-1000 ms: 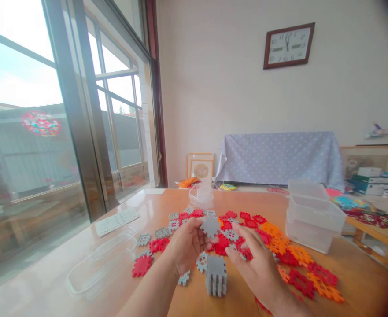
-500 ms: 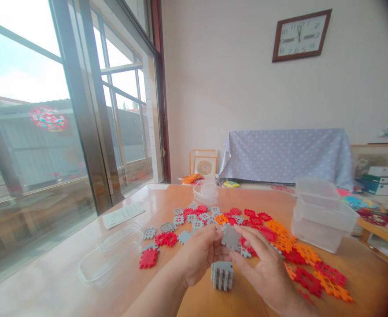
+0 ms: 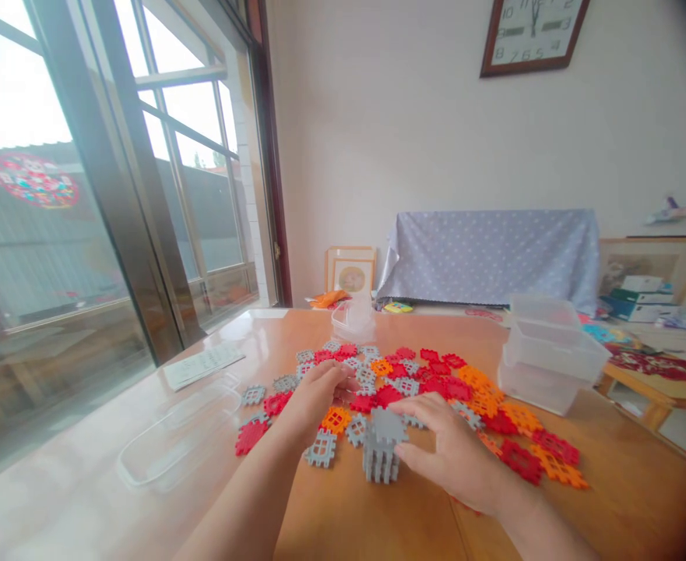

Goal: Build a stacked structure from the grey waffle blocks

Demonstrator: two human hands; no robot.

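the right hand [image 3: 453, 448] is partly closed, thumb and fingers parted around the right edge of a flat, solid gray square tile with toothed edges [image 3: 389, 425]. this gray tile sits at the top of a block-shaped stack of matching gray tiles [image 3: 381, 465], covering most of its upper face; whether it lies flush or a little raised cannot be told. the stack's near side shows rows of square teeth and dark notches, lined up in columns.

the left hand [image 3: 313, 393] hangs beyond the stack and to its left, fingers loosely bent and apart, with nothing visible in its grasp; whether its fingertips touch a tile beneath is unclear.

just left of the stack lies a gray toothed tile with a cross-barred window [image 3: 321, 449], and behind that an orange window tile of the same toothed shape [image 3: 335, 420]. farther left of the stack is a solid red toothed tile [image 3: 251, 436]. well to its right, orange openwork tiles [image 3: 521, 417] overlap with red ones, matte and plastic-looking.

all rest on a glossy orange-brown table [image 3: 348, 522]. far left of the stack lies a clear, rounded plastic lid [image 3: 124, 466]; far right and beyond stand frosted, see-through plastic boxes [image 3: 544, 382], one set inside another.
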